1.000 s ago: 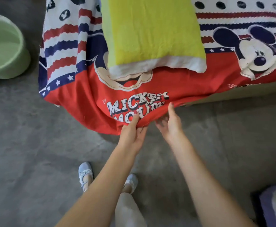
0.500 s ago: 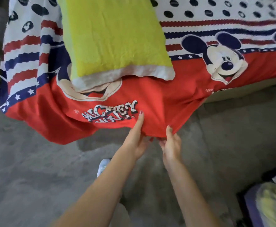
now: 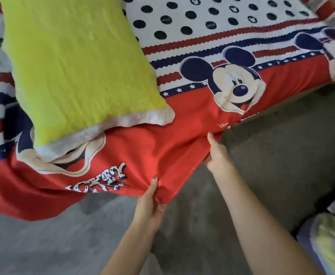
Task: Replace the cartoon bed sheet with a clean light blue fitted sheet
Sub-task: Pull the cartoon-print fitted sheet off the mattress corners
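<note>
Stripping the cartoon sheet (image 3: pixel 182 139): left hand (image 3: pixel 149 203) pinches its red hem, right hand (image 3: pixel 217 155) grips the edge farther along. Next, probably clear the yellow pillow (image 3: pixel 75 66).

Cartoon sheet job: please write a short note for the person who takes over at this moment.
Left hand: pinches the red hem of the cartoon sheet.
Right hand: grips the same hem further along.
Yellow pillow lies on the sheet.
Done: hem lifted from the bed's edge.
Left: take the pillow off, strip the sheet, fit the light blue one, which is not in view.
</note>
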